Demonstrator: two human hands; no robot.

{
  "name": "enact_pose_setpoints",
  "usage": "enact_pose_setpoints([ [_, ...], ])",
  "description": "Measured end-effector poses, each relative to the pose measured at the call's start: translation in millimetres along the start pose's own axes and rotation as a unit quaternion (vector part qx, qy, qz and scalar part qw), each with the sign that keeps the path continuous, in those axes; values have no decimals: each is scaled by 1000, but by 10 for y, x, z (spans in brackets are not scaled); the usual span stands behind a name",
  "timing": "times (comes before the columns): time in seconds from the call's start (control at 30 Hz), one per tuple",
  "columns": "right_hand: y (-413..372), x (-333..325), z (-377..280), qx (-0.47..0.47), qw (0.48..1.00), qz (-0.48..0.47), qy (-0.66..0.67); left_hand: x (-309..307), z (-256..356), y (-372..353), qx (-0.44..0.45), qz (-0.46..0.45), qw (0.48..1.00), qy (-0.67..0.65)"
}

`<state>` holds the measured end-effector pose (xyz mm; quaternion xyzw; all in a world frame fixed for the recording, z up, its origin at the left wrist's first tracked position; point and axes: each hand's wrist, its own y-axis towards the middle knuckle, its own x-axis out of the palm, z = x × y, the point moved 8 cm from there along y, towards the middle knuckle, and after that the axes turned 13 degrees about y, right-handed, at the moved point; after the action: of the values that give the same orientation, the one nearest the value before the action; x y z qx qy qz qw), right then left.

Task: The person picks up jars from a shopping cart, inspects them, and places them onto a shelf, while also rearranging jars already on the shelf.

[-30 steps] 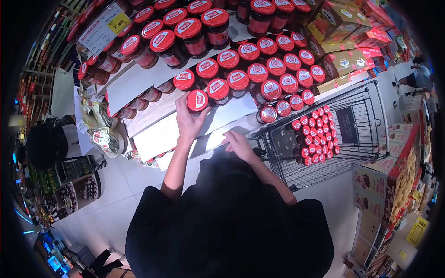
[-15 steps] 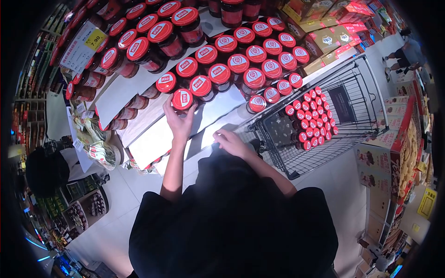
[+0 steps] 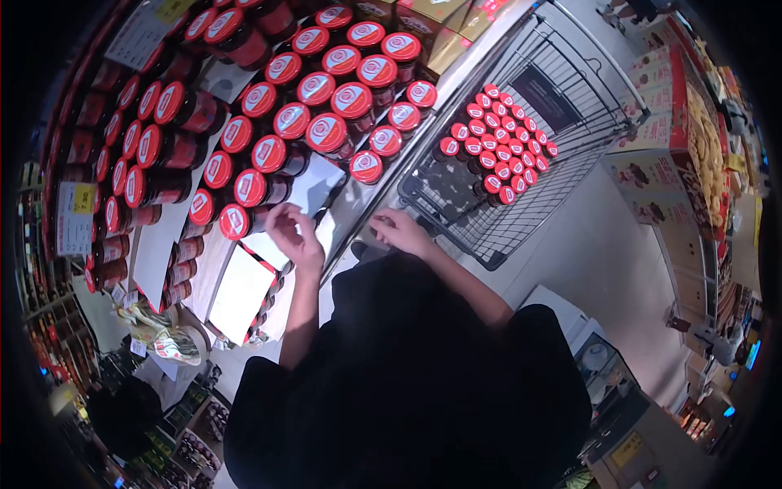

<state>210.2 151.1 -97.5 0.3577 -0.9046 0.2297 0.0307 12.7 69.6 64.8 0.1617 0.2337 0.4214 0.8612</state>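
My left hand [image 3: 295,233] is open, its fingers spread and bent, just right of the front red-lidded glass jar [image 3: 235,221] on the tiered display. A small gap seems to lie between fingertips and jar. My right hand [image 3: 401,231] hovers over the shelf's front edge, fingers loosely curled and apart, with nothing visible in it. Beyond my hands, rows of jars with red and white lids [image 3: 292,121] stand upright, dark red inside. A bare white board [image 3: 314,186] shows between the jars and my hands.
A wire shopping cart [image 3: 562,155] stands at right, with a block of red-lidded jars [image 3: 505,147] inside. Price signs [image 3: 75,218] hang at left. Boxes [image 3: 432,28] line the back, and a red-and-white carton display [image 3: 652,155] stands far right. A person's dark head [image 3: 122,416] shows lower left.
My left hand has come off the front jar, which it was touching, and that jar stays on the display. The view has turned, shifting the jars left and the cart up and left.
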Motion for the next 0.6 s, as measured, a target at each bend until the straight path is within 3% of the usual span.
enact_pose_setpoints([
  [0.1,-92,-505,30,-38,997,69,-13,982,-27,-155,-48,-165,985,-21],
  [0.23,-255,-1254,428,-31,983,182,24,2178,-373,-632,-133,-388,908,-89],
  [0.3,-350,-1602,593,-54,968,244,18,2667,-513,-896,-121,-467,875,-44],
  [0.37,-527,-1930,811,-8,951,301,67,3089,-525,-1125,-69,-526,848,-2],
  [0.5,-701,-2460,1358,58,923,370,92,3797,-799,-1692,-80,-663,741,68],
  [0.57,-817,-2688,1427,28,918,387,80,4243,-998,-1997,39,-666,736,116],
  [0.6,-840,-2751,1447,29,915,397,60,4390,-1098,-2124,15,-689,709,152],
])
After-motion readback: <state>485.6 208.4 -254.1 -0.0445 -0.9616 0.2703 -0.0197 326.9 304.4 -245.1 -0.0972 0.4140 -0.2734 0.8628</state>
